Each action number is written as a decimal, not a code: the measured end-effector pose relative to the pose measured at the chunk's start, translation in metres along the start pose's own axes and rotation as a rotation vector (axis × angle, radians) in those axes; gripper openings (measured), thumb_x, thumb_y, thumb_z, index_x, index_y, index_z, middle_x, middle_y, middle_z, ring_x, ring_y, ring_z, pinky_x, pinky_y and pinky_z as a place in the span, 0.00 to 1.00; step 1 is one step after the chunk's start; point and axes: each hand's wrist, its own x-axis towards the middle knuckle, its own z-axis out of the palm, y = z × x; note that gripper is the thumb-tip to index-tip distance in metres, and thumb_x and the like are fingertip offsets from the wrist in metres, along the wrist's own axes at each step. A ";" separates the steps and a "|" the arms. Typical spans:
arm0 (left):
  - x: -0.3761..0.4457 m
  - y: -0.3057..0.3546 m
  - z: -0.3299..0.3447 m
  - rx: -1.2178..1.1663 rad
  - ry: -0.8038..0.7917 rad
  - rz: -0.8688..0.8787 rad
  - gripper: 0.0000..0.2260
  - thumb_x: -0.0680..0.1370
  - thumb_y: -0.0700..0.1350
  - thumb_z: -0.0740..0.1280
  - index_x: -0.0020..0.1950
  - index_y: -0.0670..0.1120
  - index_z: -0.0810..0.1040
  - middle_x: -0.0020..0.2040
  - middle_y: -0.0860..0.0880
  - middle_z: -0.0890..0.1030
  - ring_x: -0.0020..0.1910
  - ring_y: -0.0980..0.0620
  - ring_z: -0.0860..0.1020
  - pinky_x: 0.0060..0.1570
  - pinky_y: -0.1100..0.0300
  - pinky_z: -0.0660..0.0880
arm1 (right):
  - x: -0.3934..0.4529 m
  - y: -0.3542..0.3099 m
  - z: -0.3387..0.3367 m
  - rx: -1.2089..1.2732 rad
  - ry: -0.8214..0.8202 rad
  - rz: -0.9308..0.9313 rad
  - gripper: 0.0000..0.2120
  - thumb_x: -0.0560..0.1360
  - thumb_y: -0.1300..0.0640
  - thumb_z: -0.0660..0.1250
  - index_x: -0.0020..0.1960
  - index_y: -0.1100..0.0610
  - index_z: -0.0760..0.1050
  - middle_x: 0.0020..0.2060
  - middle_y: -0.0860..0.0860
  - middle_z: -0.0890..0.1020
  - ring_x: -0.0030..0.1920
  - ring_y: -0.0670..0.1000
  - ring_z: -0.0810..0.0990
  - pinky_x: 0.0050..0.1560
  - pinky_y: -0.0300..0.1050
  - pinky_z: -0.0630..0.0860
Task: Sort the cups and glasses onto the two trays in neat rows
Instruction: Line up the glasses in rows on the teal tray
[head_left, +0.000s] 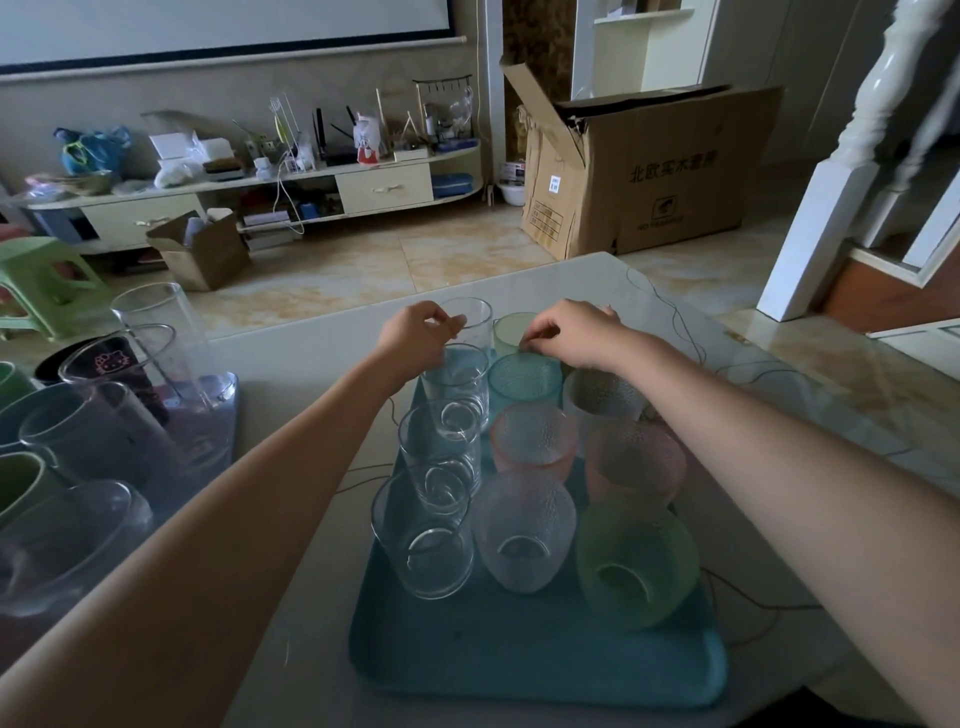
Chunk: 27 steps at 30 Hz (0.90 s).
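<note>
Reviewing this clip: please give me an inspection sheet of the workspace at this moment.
Surface: pale glossy table, partly reflective.
Job's things: teal tray holds upright glasses in three rows: clear tumblers on the left, textured tinted cups in the middle and on the right. A second tray at the left holds tall clear glasses, green cups and a dark cup.
Clutter: nothing seen on the table beyond the job's things.
Grippers: left hand pinches the rim of the far clear tumbler; right hand pinches the rim of the far green cup.
Cables: thin wire loops over the table's right side.
Surroundings: cardboard box, low shelf unit, green stool.
</note>
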 end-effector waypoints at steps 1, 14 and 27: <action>-0.001 0.001 0.000 0.024 0.016 0.001 0.12 0.75 0.50 0.68 0.46 0.42 0.74 0.55 0.39 0.80 0.46 0.39 0.80 0.54 0.40 0.77 | 0.000 0.001 0.000 0.010 -0.010 -0.002 0.10 0.76 0.46 0.64 0.55 0.43 0.80 0.57 0.44 0.81 0.61 0.53 0.74 0.70 0.65 0.56; -0.010 -0.001 0.001 0.037 0.071 -0.030 0.10 0.77 0.50 0.64 0.54 0.47 0.75 0.48 0.43 0.78 0.48 0.38 0.81 0.52 0.44 0.79 | -0.005 0.035 -0.035 0.233 0.262 0.067 0.09 0.78 0.58 0.63 0.55 0.55 0.80 0.54 0.53 0.82 0.40 0.50 0.77 0.43 0.40 0.71; -0.018 -0.010 0.000 -0.045 -0.022 -0.042 0.20 0.78 0.36 0.62 0.68 0.49 0.68 0.64 0.39 0.74 0.37 0.51 0.76 0.32 0.66 0.72 | -0.014 0.053 -0.019 0.276 0.143 0.432 0.13 0.79 0.55 0.61 0.53 0.63 0.79 0.33 0.58 0.80 0.27 0.52 0.75 0.30 0.43 0.76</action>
